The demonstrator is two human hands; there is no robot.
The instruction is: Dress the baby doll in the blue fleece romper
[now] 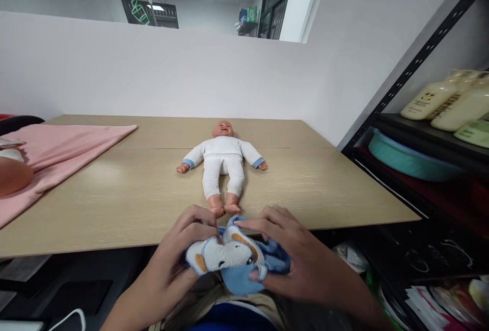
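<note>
Over my lap, in front of the table edge, both hands hold a small soft blue-and-white baby sock (229, 255) with an animal face and orange patches; it is bunched up, so its full shape is hidden. My left hand (181, 249) grips its white left end, fingers curled over the top. On the other side my right hand (284, 247) pinches the blue fabric between thumb and fingers. Just beyond them a baby doll (223, 160) lies on its back on the table, arms spread, in a white outfit with blue cuffs. Its feet are bare.
The wooden table (126, 198) stands against a white wall. A pink cloth (76, 142) lies on its left, with a skin-coloured rounded object (13, 175) on it. To the right, a dark shelf rack holds lotion-like bottles (430, 99) and a teal basin (412, 160).
</note>
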